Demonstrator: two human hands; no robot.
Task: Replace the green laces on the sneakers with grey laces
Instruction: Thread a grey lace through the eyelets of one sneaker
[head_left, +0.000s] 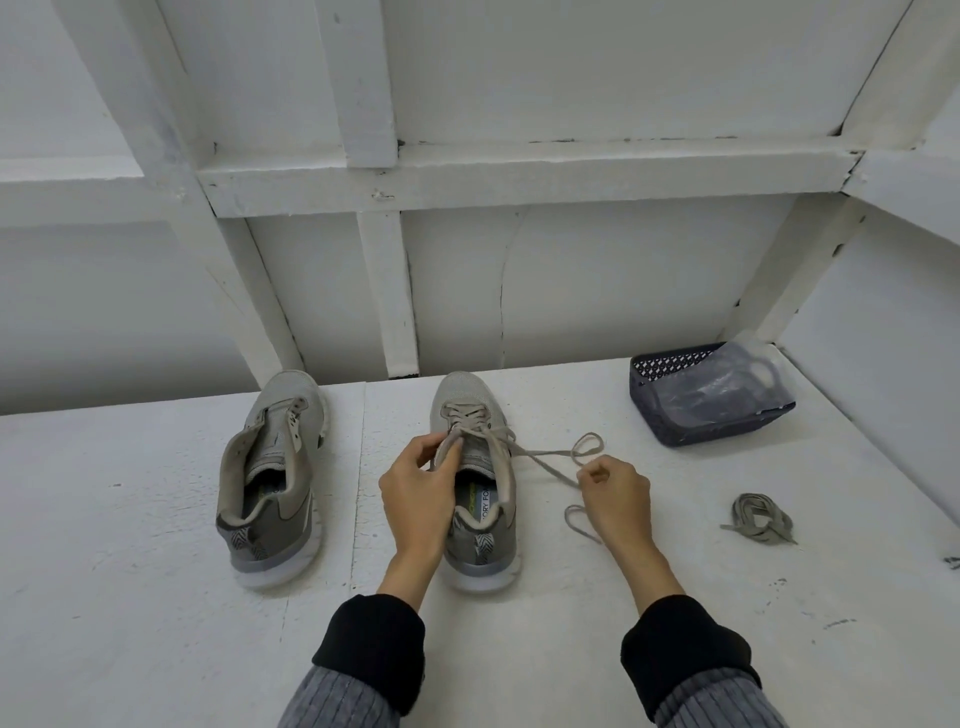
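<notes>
Near the middle of the white shelf (156, 597) we see two sneakers: the laced sneaker (475, 483), its tongue pinched by our left hand (415, 486), and an unlaced sneaker (275, 473). Our right hand (615, 491) pinches its grey lace (550, 462); one bundled lace (761, 517) lies toward the right edge.

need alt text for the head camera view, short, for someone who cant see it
Seen from above, a person's left hand holds the tongue of the laced right sneaker while the right hand pinches its loose lace. An unlaced sneaker stands to the left; a bundled lace and a dark basket lie to the right on a white table.
</notes>
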